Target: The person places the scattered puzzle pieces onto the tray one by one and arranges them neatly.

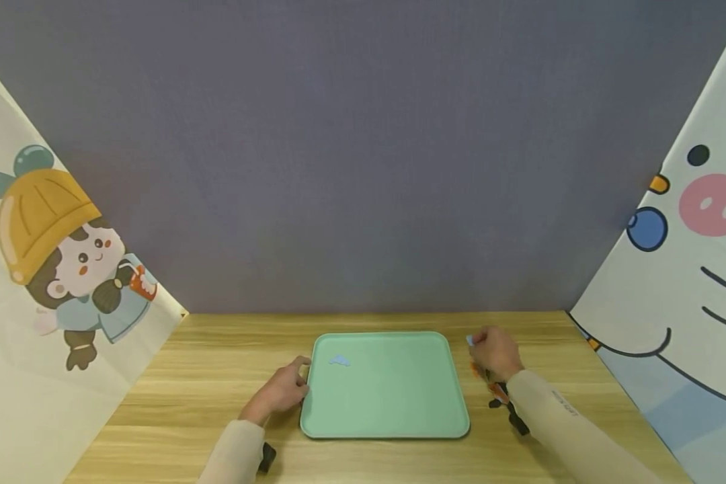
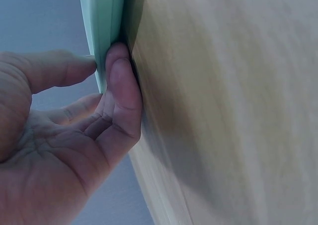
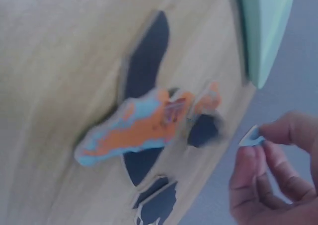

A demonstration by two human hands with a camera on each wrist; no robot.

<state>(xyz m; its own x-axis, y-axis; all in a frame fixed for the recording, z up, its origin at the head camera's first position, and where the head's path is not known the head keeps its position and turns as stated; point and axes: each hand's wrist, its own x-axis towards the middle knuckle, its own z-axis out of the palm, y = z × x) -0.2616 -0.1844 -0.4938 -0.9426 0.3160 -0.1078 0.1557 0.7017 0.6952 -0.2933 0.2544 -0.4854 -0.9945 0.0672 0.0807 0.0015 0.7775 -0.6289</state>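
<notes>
Landmark: green tray [image 1: 387,410], flat on the bench [image 1: 218,376], long axis left to right before me, corners rounded.

Small blue piece [image 1: 470,340] is off the tray, just beyond its right rim towards the far right corner, in my right hand [image 1: 496,352]. Right fingers [image 3: 246,168] nearly together, thumb and fingertips pinching it. The bit that shows pokes out towards the tray; I cannot tell its long axis, as my grip covers much of it.

Left hand [image 1: 283,388] at the tray's left rim, only a narrow gap between thumb and fingers: thumb on the rim, the others bent against its outer side, gripping the tray's edge.

Pale blue piece [image 1: 340,361] lies on the tray near its far left corner. Long axis roughly along the far rim, blunt peak towards that rim.

Right of the tray, a loose heap. Long orange-and-blue piece [image 3: 139,128] lies slantwise, broad end nearer the tray, narrow end away, crossing over a dark strip [image 3: 149,61]. Beside them, an orange scrap [image 3: 211,98] and a blurred dark piece [image 3: 202,130].

Bench wood-grained, yellowish brown, streaks running left to right. Beyond the tray stands a grey-purple panel [image 1: 363,161]. White sheets flank it: cartoon figure [image 1: 54,208] left of the tray, pink snout [image 1: 714,205] right.
</notes>
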